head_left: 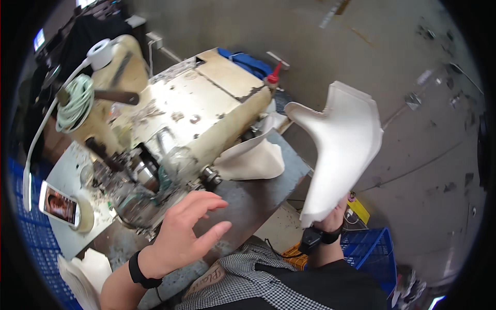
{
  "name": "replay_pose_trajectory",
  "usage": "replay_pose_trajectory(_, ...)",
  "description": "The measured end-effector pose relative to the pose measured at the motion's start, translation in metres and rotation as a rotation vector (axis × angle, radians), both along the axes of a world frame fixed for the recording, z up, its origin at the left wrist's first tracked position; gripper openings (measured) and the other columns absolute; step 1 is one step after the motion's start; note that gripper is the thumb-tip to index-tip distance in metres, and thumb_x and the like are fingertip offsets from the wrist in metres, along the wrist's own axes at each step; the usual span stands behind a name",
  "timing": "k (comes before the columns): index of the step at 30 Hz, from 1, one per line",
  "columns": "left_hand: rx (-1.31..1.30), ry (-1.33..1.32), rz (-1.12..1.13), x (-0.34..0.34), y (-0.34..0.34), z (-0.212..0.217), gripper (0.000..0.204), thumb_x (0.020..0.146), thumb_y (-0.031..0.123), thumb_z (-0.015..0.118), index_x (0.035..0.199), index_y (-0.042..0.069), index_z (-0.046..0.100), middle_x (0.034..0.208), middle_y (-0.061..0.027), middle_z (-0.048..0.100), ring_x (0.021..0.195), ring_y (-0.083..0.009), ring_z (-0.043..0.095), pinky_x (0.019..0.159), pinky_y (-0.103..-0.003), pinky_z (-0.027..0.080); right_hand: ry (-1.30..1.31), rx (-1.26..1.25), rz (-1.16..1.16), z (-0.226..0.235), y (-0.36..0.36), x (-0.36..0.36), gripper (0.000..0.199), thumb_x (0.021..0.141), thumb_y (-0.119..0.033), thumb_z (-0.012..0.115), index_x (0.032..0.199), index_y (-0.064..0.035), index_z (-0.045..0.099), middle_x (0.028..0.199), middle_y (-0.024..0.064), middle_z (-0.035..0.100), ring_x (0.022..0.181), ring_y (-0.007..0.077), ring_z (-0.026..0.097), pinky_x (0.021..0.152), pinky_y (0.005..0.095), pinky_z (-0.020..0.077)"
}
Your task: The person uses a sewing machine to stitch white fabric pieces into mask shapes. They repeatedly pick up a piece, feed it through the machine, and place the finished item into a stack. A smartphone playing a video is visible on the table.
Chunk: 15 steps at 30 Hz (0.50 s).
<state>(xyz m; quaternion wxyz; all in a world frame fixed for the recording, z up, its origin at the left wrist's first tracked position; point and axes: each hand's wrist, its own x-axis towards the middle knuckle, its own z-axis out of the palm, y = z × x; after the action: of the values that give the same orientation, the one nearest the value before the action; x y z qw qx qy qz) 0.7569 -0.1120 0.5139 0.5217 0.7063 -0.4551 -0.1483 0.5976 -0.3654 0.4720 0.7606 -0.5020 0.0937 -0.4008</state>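
My left hand (186,230) is open in front of the machine, fingers and thumb apart with nothing in them. Over on the right, my right hand (333,221) holds up a white boot-shaped piece (343,134), apparently a shoe upper, by its lower end; the piece hides most of the fingers. Another white curved piece (256,163) rests on the worktable beside the machine's arm. The machine (217,124) has a worn cream body and metal working parts (147,175) behind a clear guard, just beyond my left hand.
A phone (59,204) leans on a round holder at the left. Stacked white pieces (88,274) sit at the lower left by a blue crate (44,248). Another blue crate (369,253) stands low right. A red-tipped bottle (273,77) and coiled pale green cord (76,103) are at the machine.
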Motion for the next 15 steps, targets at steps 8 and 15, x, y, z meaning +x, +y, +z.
replay_pose_trajectory(8, 0.151, -0.306, 0.083, 0.014, -0.052, -0.022, 0.038, 0.075, 0.007, 0.070, 0.111, 0.001, 0.060, 0.116, -0.0182, 0.057, 0.106, -0.0356, 0.057, 0.090, -0.040, 0.047, -0.400, 0.893, 0.318, -0.028, -0.037, 0.003, 0.029, 0.093, -0.005, 0.051, 0.119, 0.0058, 0.054, 0.119, 0.0169, 0.062, 0.110, 0.0279, 0.061, 0.098, 0.0442, 0.0494)
replay_pose_trajectory(15, 0.249, -0.415, 0.137, 0.027, -0.094, -0.049, 0.054, 0.075, 0.006, 0.070, 0.125, 0.000, 0.050, 0.127, -0.0197, 0.050, 0.117, -0.0368, 0.048, 0.098, -0.041, 0.042, -0.411, 1.009, 0.344, -0.044, -0.047, -0.002, 0.028, 0.093, -0.005, 0.051, 0.119, 0.0048, 0.055, 0.118, 0.0161, 0.063, 0.108, 0.0275, 0.062, 0.096, 0.0435, 0.0507)
